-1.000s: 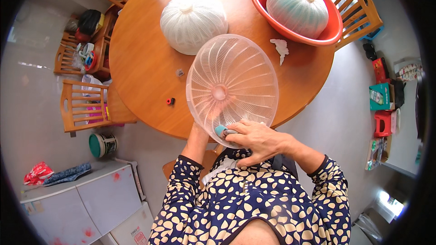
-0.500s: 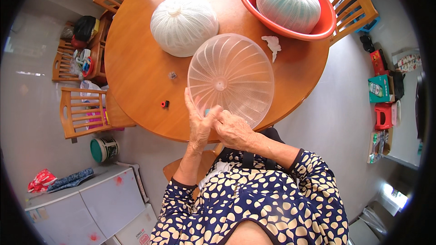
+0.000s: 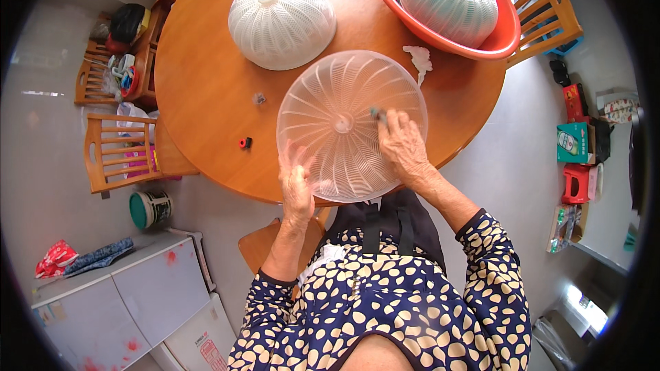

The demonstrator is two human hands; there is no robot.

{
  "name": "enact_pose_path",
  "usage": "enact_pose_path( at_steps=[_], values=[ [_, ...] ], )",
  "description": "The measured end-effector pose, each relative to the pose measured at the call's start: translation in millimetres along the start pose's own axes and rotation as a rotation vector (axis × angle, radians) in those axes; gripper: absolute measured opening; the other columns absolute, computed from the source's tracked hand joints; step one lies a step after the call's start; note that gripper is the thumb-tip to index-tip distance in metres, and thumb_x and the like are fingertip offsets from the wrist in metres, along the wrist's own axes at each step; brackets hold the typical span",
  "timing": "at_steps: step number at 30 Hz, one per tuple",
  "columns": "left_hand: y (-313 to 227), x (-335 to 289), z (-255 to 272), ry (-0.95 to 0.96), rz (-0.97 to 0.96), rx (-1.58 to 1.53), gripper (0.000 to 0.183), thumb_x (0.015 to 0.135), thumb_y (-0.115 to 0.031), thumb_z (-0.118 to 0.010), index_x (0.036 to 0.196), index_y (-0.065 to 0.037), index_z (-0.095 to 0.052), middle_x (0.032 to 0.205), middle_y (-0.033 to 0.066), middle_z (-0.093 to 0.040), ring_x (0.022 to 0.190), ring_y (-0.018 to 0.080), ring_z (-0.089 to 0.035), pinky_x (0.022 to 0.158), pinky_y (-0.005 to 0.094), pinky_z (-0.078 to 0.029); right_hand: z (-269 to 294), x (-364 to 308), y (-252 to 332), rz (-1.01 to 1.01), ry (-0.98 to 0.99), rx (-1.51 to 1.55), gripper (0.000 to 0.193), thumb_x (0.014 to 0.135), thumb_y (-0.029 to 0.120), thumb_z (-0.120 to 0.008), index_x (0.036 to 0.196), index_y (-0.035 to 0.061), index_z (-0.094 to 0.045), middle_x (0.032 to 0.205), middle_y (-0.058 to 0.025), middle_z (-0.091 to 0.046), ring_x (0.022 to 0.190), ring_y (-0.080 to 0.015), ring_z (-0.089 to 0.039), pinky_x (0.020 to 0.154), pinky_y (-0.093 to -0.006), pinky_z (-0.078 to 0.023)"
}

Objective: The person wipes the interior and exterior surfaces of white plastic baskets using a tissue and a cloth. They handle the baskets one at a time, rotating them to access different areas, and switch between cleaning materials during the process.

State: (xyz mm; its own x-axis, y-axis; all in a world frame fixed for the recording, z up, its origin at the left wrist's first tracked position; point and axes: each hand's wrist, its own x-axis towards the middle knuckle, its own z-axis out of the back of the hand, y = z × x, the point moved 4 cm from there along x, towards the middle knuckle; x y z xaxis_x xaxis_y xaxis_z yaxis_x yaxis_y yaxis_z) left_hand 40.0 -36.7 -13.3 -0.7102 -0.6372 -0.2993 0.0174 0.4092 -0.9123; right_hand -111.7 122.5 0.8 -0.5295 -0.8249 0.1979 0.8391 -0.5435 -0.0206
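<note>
On the round wooden table point(image 3: 206, 96), at its near edge, a clear ribbed plastic cover point(image 3: 350, 124) lies with its near rim over the table's edge. Farther left sits a white mesh dome point(image 3: 282, 19); at the far right, a red basin point(image 3: 505, 31) holds a pale green mesh dome point(image 3: 447, 1). Left hand point(image 3: 297, 189) grips the cover's near rim. Right hand point(image 3: 402, 144) presses a small bluish pad point(image 3: 375, 114) against the cover's surface, fingers curled on it.

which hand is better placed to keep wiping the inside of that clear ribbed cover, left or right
Right, probably. The right hand lies on the clear cover near its hub with a small teal thing at its fingertips. The left hand grips the near rim, steadying it.
</note>
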Motion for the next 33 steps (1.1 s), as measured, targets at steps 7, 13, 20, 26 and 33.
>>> enact_pose_path(
  at_steps=[7,13,20,26,33],
  values=[
    [-3,-3,-21,0.045,-0.039,-0.063,0.073,0.075,0.005,-0.036,0.146,-0.001,-0.02,0.147,0.0146,-0.023,0.136,0.0332,-0.027,0.109,0.0511,-0.032,-39,-7,15,-0.092,0.173,0.037,0.035,0.073,0.007,-0.059,0.1,-0.0156,-0.059,0.111,-0.0289,-0.049,0.095,-0.0334,-0.053,0.074,-0.0344,-0.052],
    [-3,-7,-33,-0.013,0.188,-0.162,0.083,0.075,0.005,-0.036,0.151,-0.017,-0.014,0.151,0.0127,-0.018,0.134,0.0338,-0.03,0.106,0.0499,-0.036,-30,-11,47,0.011,0.506,0.688,0.026,0.072,0.002,-0.06,0.096,-0.0089,-0.064,0.104,-0.03,-0.051,0.092,-0.0414,-0.057,0.08,-0.0422,-0.051],
    [11,-13,-34,0.07,0.394,-0.162,0.085,0.079,0.001,-0.035,0.151,-0.032,-0.004,0.154,0.0177,-0.01,0.129,0.0453,-0.035,0.089,0.0629,-0.05,-39,22,32,-0.414,0.206,0.978,0.04,0.08,0.005,-0.05,0.12,0.0038,-0.051,0.118,-0.0292,-0.043,0.109,-0.0451,-0.047,0.093,-0.0494,-0.042],
    [19,-4,-30,0.074,0.379,-0.242,0.087,0.075,0.001,-0.039,0.149,-0.034,-0.012,0.15,0.0136,-0.026,0.13,0.041,-0.037,0.083,0.0615,-0.052,-67,22,52,0.068,0.247,0.847,0.058,0.079,0.005,-0.053,0.133,-0.0018,-0.035,0.134,-0.0316,-0.033,0.124,-0.0486,-0.033,0.101,-0.0568,-0.033],
    [48,-3,-9,0.101,0.494,-0.326,0.047,0.093,-0.019,-0.044,0.138,-0.01,-0.031,0.129,0.0137,-0.051,0.116,0.0278,-0.053,0.094,0.0453,-0.05,-38,20,54,0.351,0.656,1.075,0.034,0.069,-0.003,-0.056,0.1,0.0047,-0.067,0.118,-0.0171,-0.055,0.111,-0.0358,-0.054,0.094,-0.0415,-0.043]
  ],
)
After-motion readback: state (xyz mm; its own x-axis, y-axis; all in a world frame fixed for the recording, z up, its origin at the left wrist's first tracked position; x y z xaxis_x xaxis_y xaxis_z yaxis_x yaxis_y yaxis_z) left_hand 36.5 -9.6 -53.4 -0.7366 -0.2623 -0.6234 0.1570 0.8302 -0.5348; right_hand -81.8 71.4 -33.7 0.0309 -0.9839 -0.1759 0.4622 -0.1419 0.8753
